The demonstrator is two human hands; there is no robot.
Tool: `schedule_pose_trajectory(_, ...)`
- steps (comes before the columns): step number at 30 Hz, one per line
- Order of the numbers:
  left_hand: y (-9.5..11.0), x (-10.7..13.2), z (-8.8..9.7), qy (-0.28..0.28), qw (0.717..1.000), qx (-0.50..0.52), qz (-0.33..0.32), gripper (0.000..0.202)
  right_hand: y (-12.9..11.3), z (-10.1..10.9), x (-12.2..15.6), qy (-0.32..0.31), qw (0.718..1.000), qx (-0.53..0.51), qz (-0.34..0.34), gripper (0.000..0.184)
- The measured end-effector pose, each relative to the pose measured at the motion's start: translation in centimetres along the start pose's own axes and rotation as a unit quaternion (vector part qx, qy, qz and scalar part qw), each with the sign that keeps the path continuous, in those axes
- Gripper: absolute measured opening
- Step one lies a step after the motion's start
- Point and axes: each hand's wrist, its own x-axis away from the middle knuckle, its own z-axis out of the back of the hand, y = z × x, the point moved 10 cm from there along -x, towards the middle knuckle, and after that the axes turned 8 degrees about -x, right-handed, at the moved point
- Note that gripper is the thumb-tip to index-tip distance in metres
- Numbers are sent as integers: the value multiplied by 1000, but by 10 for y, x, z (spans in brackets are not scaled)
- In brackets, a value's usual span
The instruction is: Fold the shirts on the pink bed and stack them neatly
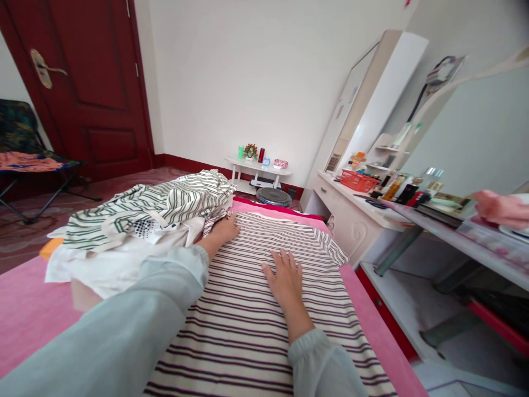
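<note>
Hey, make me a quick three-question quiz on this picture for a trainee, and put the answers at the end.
1. Which is nearer the clothes pile, the left hand or the right hand?
2. True or false: the right hand is clenched into a fist.
3. What does the striped garment lie on?
A) a bare wooden board
B) a pink cover
C) a green towel

Key:
1. The left hand.
2. False; it rests open, palm down, on the striped garment.
3. B.
</note>
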Motion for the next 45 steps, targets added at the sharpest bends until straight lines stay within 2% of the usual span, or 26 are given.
schedule_pose_trajectory(3, 16, 14, 1, -8, 998, -6, -55, 64, 0, 1, 0, -1, 1000, 2, 0, 55)
schedule_pose_trajectory(5, 27, 31, 4, -4, 996, -9, -91, 64, 0, 1, 0, -1, 1000, 3, 0, 55)
schedule_pose_trajectory(7, 38, 58, 0, -26, 989, -14, -145, 64, -1, 1, 0, 0, 1000, 4, 3, 54)
schedule_pose_trajectory(10, 47, 111, -13, -97, 966, -24, -239, 68, 0, 0, 0, 4, 1000, 7, 5, 54)
schedule_pose_trajectory(12, 41, 147, -15, -130, 949, -22, -286, 69, 1, 0, 0, 9, 1000, 9, 4, 53)
schedule_pose_trajectory(16, 13, 206, 2, -159, 930, -9, -330, 67, 1, 1, 1, 14, 1000, 8, 7, 53)
schedule_pose_trajectory(19, -11, 239, 16, -148, 932, -3, -332, 64, 0, 1, 1, 10, 1000, 8, 6, 53)
schedule_pose_trajectory(22, -30, 264, 23, -116, 940, 14, -319, 60, 1, 1, 1, 7, 1000, 8, 4, 53)
schedule_pose_trajectory(26, -52, 282, 27, -81, 959, 43, -266, 57, 2, 0, 0, 16, 1000, 6, 11, 52)
schedule_pose_trajectory(30, -64, 288, 49, -26, 979, 64, -191, 42, 2, -1, -1, 20, 1000, 8, 17, 52)
schedule_pose_trajectory(32, -68, 288, 57, -30, 986, 70, -146, 38, 2, -1, -1, 18, 1000, 8, 16, 52)
schedule_pose_trajectory(35, -80, 289, 62, -59, 993, 79, -62, 44, 2, 1, -1, 16, 1000, 7, 17, 51)
schedule_pose_trajectory(37, -89, 289, 58, -85, 993, 79, -19, 40, 2, 2, -2, 17, 1000, 6, 18, 50)
schedule_pose_trajectory(39, -96, 290, 50, -115, 990, 85, -2, 27, 2, 3, -3, 22, 1000, 6, 21, 50)
schedule_pose_trajectory(41, -99, 291, 38, -148, 982, 116, -8, 21, 2, 2, -3, 24, 999, 11, 24, 49)
schedule_pose_trajectory(43, -95, 292, 25, -172, 967, 184, -31, 28, 2, 0, -2, 25, 999, 21, 24, 48)
schedule_pose_trajectory(45, -87, 292, 19, -166, 944, 279, -58, 31, -1, 2, -1, 31, 998, 38, 25, 46)
